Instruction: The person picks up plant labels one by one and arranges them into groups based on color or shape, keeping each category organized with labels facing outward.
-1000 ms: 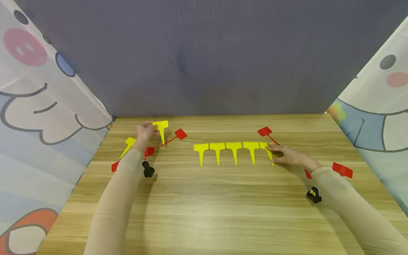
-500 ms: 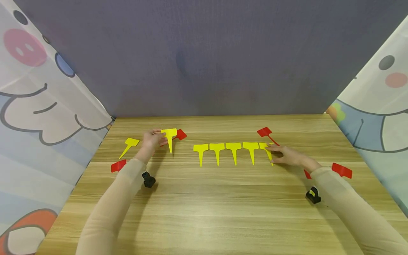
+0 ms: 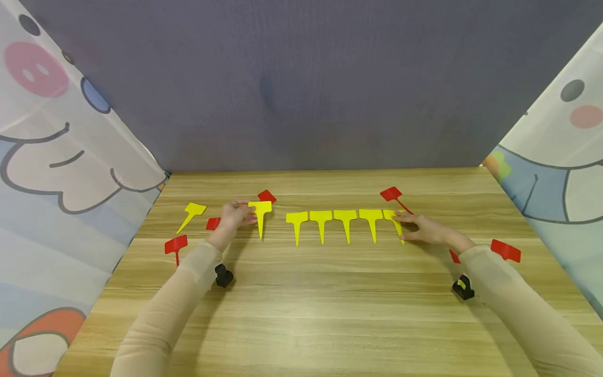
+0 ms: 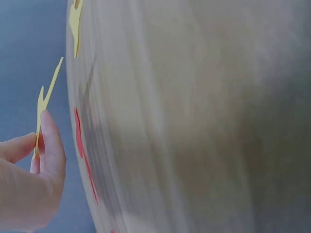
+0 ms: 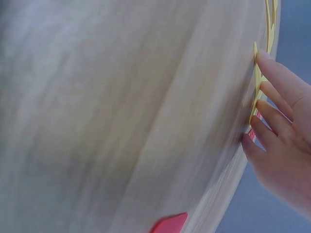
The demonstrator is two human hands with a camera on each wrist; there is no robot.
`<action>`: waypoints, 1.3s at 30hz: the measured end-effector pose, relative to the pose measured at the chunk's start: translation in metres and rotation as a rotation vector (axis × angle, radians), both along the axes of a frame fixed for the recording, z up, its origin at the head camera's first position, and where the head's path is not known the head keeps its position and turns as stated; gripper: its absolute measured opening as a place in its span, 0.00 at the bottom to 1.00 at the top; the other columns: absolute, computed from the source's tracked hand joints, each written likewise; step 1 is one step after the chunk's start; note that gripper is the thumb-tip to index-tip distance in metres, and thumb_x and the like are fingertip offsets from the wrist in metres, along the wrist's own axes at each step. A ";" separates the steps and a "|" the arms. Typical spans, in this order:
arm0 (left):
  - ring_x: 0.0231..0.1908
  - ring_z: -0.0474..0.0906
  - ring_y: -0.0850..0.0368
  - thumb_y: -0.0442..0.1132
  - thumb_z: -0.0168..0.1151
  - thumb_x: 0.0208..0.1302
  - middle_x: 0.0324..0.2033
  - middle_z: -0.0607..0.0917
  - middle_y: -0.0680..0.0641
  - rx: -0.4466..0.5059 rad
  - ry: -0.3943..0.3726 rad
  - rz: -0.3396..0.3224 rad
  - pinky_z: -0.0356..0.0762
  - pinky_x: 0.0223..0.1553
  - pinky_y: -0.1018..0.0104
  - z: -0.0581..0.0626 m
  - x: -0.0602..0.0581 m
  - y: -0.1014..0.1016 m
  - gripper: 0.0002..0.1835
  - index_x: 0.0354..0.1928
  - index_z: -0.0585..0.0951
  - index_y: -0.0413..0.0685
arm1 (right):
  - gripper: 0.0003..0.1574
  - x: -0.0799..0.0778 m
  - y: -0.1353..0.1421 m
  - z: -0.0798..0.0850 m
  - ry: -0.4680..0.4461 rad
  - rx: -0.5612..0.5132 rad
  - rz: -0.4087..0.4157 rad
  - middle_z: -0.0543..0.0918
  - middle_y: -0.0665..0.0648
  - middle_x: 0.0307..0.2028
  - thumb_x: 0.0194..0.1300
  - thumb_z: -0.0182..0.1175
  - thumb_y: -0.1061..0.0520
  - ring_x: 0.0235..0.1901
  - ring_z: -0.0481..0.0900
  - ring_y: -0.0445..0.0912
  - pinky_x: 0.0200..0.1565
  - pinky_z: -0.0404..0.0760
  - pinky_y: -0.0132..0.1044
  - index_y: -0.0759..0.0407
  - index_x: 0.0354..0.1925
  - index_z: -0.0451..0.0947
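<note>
My left hand (image 3: 231, 217) pinches a yellow T-shaped plant label (image 3: 260, 213) by its broad head, the pointed stem hanging down. In the left wrist view thumb and fingers close on one end of this label (image 4: 41, 109), away from the table surface. To its right, several matching yellow labels (image 3: 346, 221) lie in a row, points toward me. Straight, spread fingers of my right hand (image 3: 424, 230) rest on the rightmost label (image 3: 395, 225), partly covering it. The right wrist view shows fingertips along that label (image 5: 257, 80).
Another yellow label (image 3: 191, 214) lies tilted at the far left. Red labels lie about both sides, such as one at left (image 3: 176, 244), one behind the held label (image 3: 266, 196), one at back right (image 3: 390, 194) and one beyond the right sleeve (image 3: 506, 251). A grey panel (image 3: 320, 94) stands behind the table.
My left hand has carried the yellow label rightward and toward me, nearer the row's left end. Its forearm now uncovers more of the red label at left. My right hand stays in place.
</note>
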State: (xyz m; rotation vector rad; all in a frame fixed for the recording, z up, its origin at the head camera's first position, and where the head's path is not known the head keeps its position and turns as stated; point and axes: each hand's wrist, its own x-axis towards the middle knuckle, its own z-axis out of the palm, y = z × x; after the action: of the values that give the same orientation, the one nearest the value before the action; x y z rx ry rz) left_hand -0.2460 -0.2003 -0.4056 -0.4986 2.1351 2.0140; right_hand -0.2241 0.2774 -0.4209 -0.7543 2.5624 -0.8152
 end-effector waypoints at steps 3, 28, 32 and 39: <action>0.25 0.78 0.56 0.27 0.52 0.60 0.32 0.76 0.45 -0.003 -0.008 -0.012 0.76 0.42 0.57 -0.002 0.002 0.004 0.21 0.55 0.63 0.31 | 0.39 0.000 0.000 0.000 0.002 -0.002 0.001 0.54 0.72 0.62 0.56 0.60 0.54 0.60 0.49 0.68 0.56 0.55 0.60 0.71 0.61 0.59; 0.23 0.77 0.57 0.27 0.52 0.59 0.40 0.76 0.36 -0.054 -0.069 -0.023 0.79 0.37 0.61 -0.016 0.005 0.022 0.19 0.53 0.64 0.31 | 0.38 0.000 0.000 0.000 0.014 -0.011 0.007 0.54 0.71 0.62 0.57 0.60 0.55 0.60 0.51 0.68 0.56 0.56 0.60 0.70 0.61 0.59; 0.22 0.77 0.58 0.26 0.52 0.58 0.40 0.75 0.36 -0.057 -0.067 -0.029 0.79 0.35 0.62 -0.017 0.004 0.024 0.20 0.53 0.64 0.30 | 0.38 -0.001 0.001 -0.002 0.026 -0.007 0.008 0.55 0.70 0.62 0.57 0.60 0.56 0.60 0.52 0.67 0.56 0.57 0.59 0.69 0.61 0.59; 0.20 0.78 0.59 0.25 0.53 0.58 0.43 0.75 0.33 -0.057 -0.078 -0.035 0.80 0.31 0.65 -0.020 0.001 0.025 0.20 0.53 0.65 0.28 | 0.38 0.000 0.001 -0.001 0.017 -0.013 0.011 0.55 0.70 0.62 0.57 0.60 0.55 0.60 0.52 0.67 0.56 0.56 0.59 0.69 0.61 0.59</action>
State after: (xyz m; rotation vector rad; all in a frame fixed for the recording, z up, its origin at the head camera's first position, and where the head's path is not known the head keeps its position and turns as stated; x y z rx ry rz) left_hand -0.2445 -0.1750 -0.4252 -0.5345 2.1454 1.8882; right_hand -0.2245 0.2786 -0.4223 -0.7821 2.5673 -0.8266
